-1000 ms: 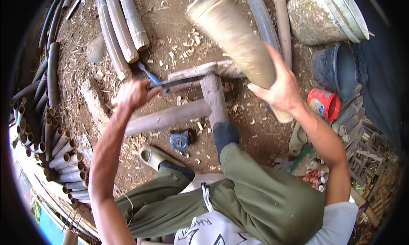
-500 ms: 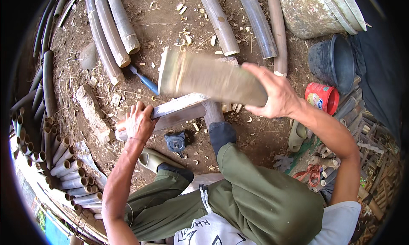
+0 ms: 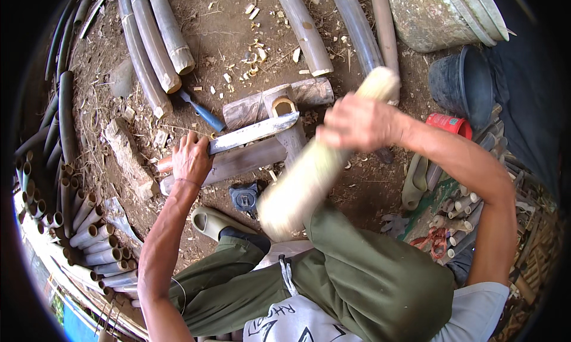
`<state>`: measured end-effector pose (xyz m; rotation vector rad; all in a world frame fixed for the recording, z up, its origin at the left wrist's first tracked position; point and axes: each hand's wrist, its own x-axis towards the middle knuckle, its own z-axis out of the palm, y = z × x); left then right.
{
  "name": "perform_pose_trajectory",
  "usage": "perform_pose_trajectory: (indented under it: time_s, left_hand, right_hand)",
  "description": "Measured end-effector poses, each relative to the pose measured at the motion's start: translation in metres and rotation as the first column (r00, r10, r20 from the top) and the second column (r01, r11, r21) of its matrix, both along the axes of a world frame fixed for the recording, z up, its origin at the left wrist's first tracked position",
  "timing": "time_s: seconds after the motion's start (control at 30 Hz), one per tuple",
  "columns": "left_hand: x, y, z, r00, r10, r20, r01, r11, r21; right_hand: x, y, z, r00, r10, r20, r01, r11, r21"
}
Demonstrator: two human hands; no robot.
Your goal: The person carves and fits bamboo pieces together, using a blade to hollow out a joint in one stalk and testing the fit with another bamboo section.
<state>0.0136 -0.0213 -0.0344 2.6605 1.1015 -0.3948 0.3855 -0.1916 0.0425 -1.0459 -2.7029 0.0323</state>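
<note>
My left hand [image 3: 191, 159] is closed round the handle of a machete [image 3: 256, 131], whose pale blade points right. Its tip lies at a square hole cut in a bamboo pole [image 3: 290, 141]. A second bamboo length [image 3: 247, 162] runs just under the blade, below my left hand. My right hand [image 3: 361, 125] grips a thick piece of wood [image 3: 303, 190], smeared by motion, slanting from upper right down toward my knee. Behind the blade lies a short log [image 3: 247, 109]. A blue-handled chisel [image 3: 207, 117] rests on the dirt beyond my left hand.
Cut bamboo poles [image 3: 297, 27] lie at the far side. A tape measure [image 3: 244, 197] sits near my foot. At right stand a dirty white bucket [image 3: 437, 18], a dark bucket [image 3: 449, 83] and a red tub [image 3: 449, 125]. Bundled bamboo pieces [image 3: 104, 256] lie at left.
My right hand has swung the thick wood from above the blade toward me, tilting it steeply. The log and the holed pole are now uncovered. My left hand keeps its hold on the machete.
</note>
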Motion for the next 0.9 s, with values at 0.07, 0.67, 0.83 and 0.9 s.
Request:
perform_pose_trajectory:
  time_s: [0.07, 0.67, 0.83, 0.9]
  left_hand:
    - [0.0, 0.0, 0.002, 1.0, -0.001, -0.006, 0.001, 1.0, -0.01]
    - [0.055, 0.078, -0.034, 0.766, 0.449, 0.46, -0.435, 0.889, -0.143]
    - [0.068, 0.079, -0.059, 0.746, 0.431, 0.507, -0.412, 0.898, -0.156]
    - [0.062, 0.075, -0.05, 0.784, 0.338, 0.521, -0.365, 0.929, -0.053]
  right_hand:
    - [0.014, 0.002, 0.012, 0.895, -0.281, 0.347, 0.376, 0.894, -0.245]
    - [-0.057, -0.169, -0.112, 0.088, -0.996, 0.024, 0.978, 0.082, -0.193]
    - [-0.014, -0.15, -0.127, 0.175, -0.902, 0.395, 0.877, -0.041, -0.48]
    - [-0.011, -0.158, -0.114, 0.235, -0.917, 0.323, 0.803, -0.004, -0.596]
